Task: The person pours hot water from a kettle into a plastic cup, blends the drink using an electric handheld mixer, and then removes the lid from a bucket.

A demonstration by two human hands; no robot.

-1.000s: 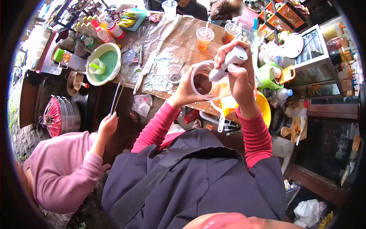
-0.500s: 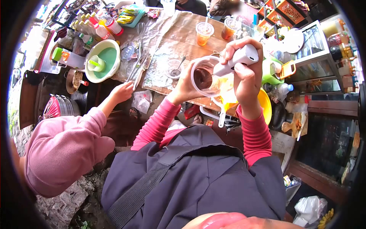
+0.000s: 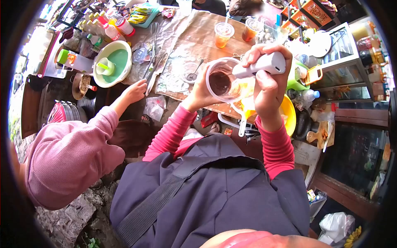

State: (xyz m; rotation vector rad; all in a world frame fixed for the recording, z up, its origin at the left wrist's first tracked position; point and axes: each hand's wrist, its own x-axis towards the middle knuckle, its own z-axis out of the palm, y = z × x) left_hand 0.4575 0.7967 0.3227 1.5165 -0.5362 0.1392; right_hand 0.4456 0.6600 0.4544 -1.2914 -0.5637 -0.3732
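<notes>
A clear plastic cup (image 3: 213, 88) with dark brown liquid inside is tilted so that its mouth faces me. My left hand (image 3: 201, 94) is closed around its left side. In my right hand (image 3: 271, 84) is a white handheld frother (image 3: 264, 65), its body gripped between thumb and fingers. The frother's front end points over the cup's mouth, and I cannot make out its tip. A yellow strainer with a white handle (image 3: 243, 126) lies just below the cup, partly hidden behind my right hand. Behind it sits a yellow basin (image 3: 289, 118).
Two iced drinks in plastic cups, an orange one (image 3: 223, 35) and a darker one (image 3: 251, 29), stand farther back on the table (image 3: 194, 31). A co-worker's hand (image 3: 134, 91) is at the left near metal tongs. A basin of green water (image 3: 123, 76) holds a green-handled cup.
The cup's mouth has turned slightly, showing more of the brown liquid. My right hand and the frother have shifted slightly right. The co-worker's hand remains near the tongs.
</notes>
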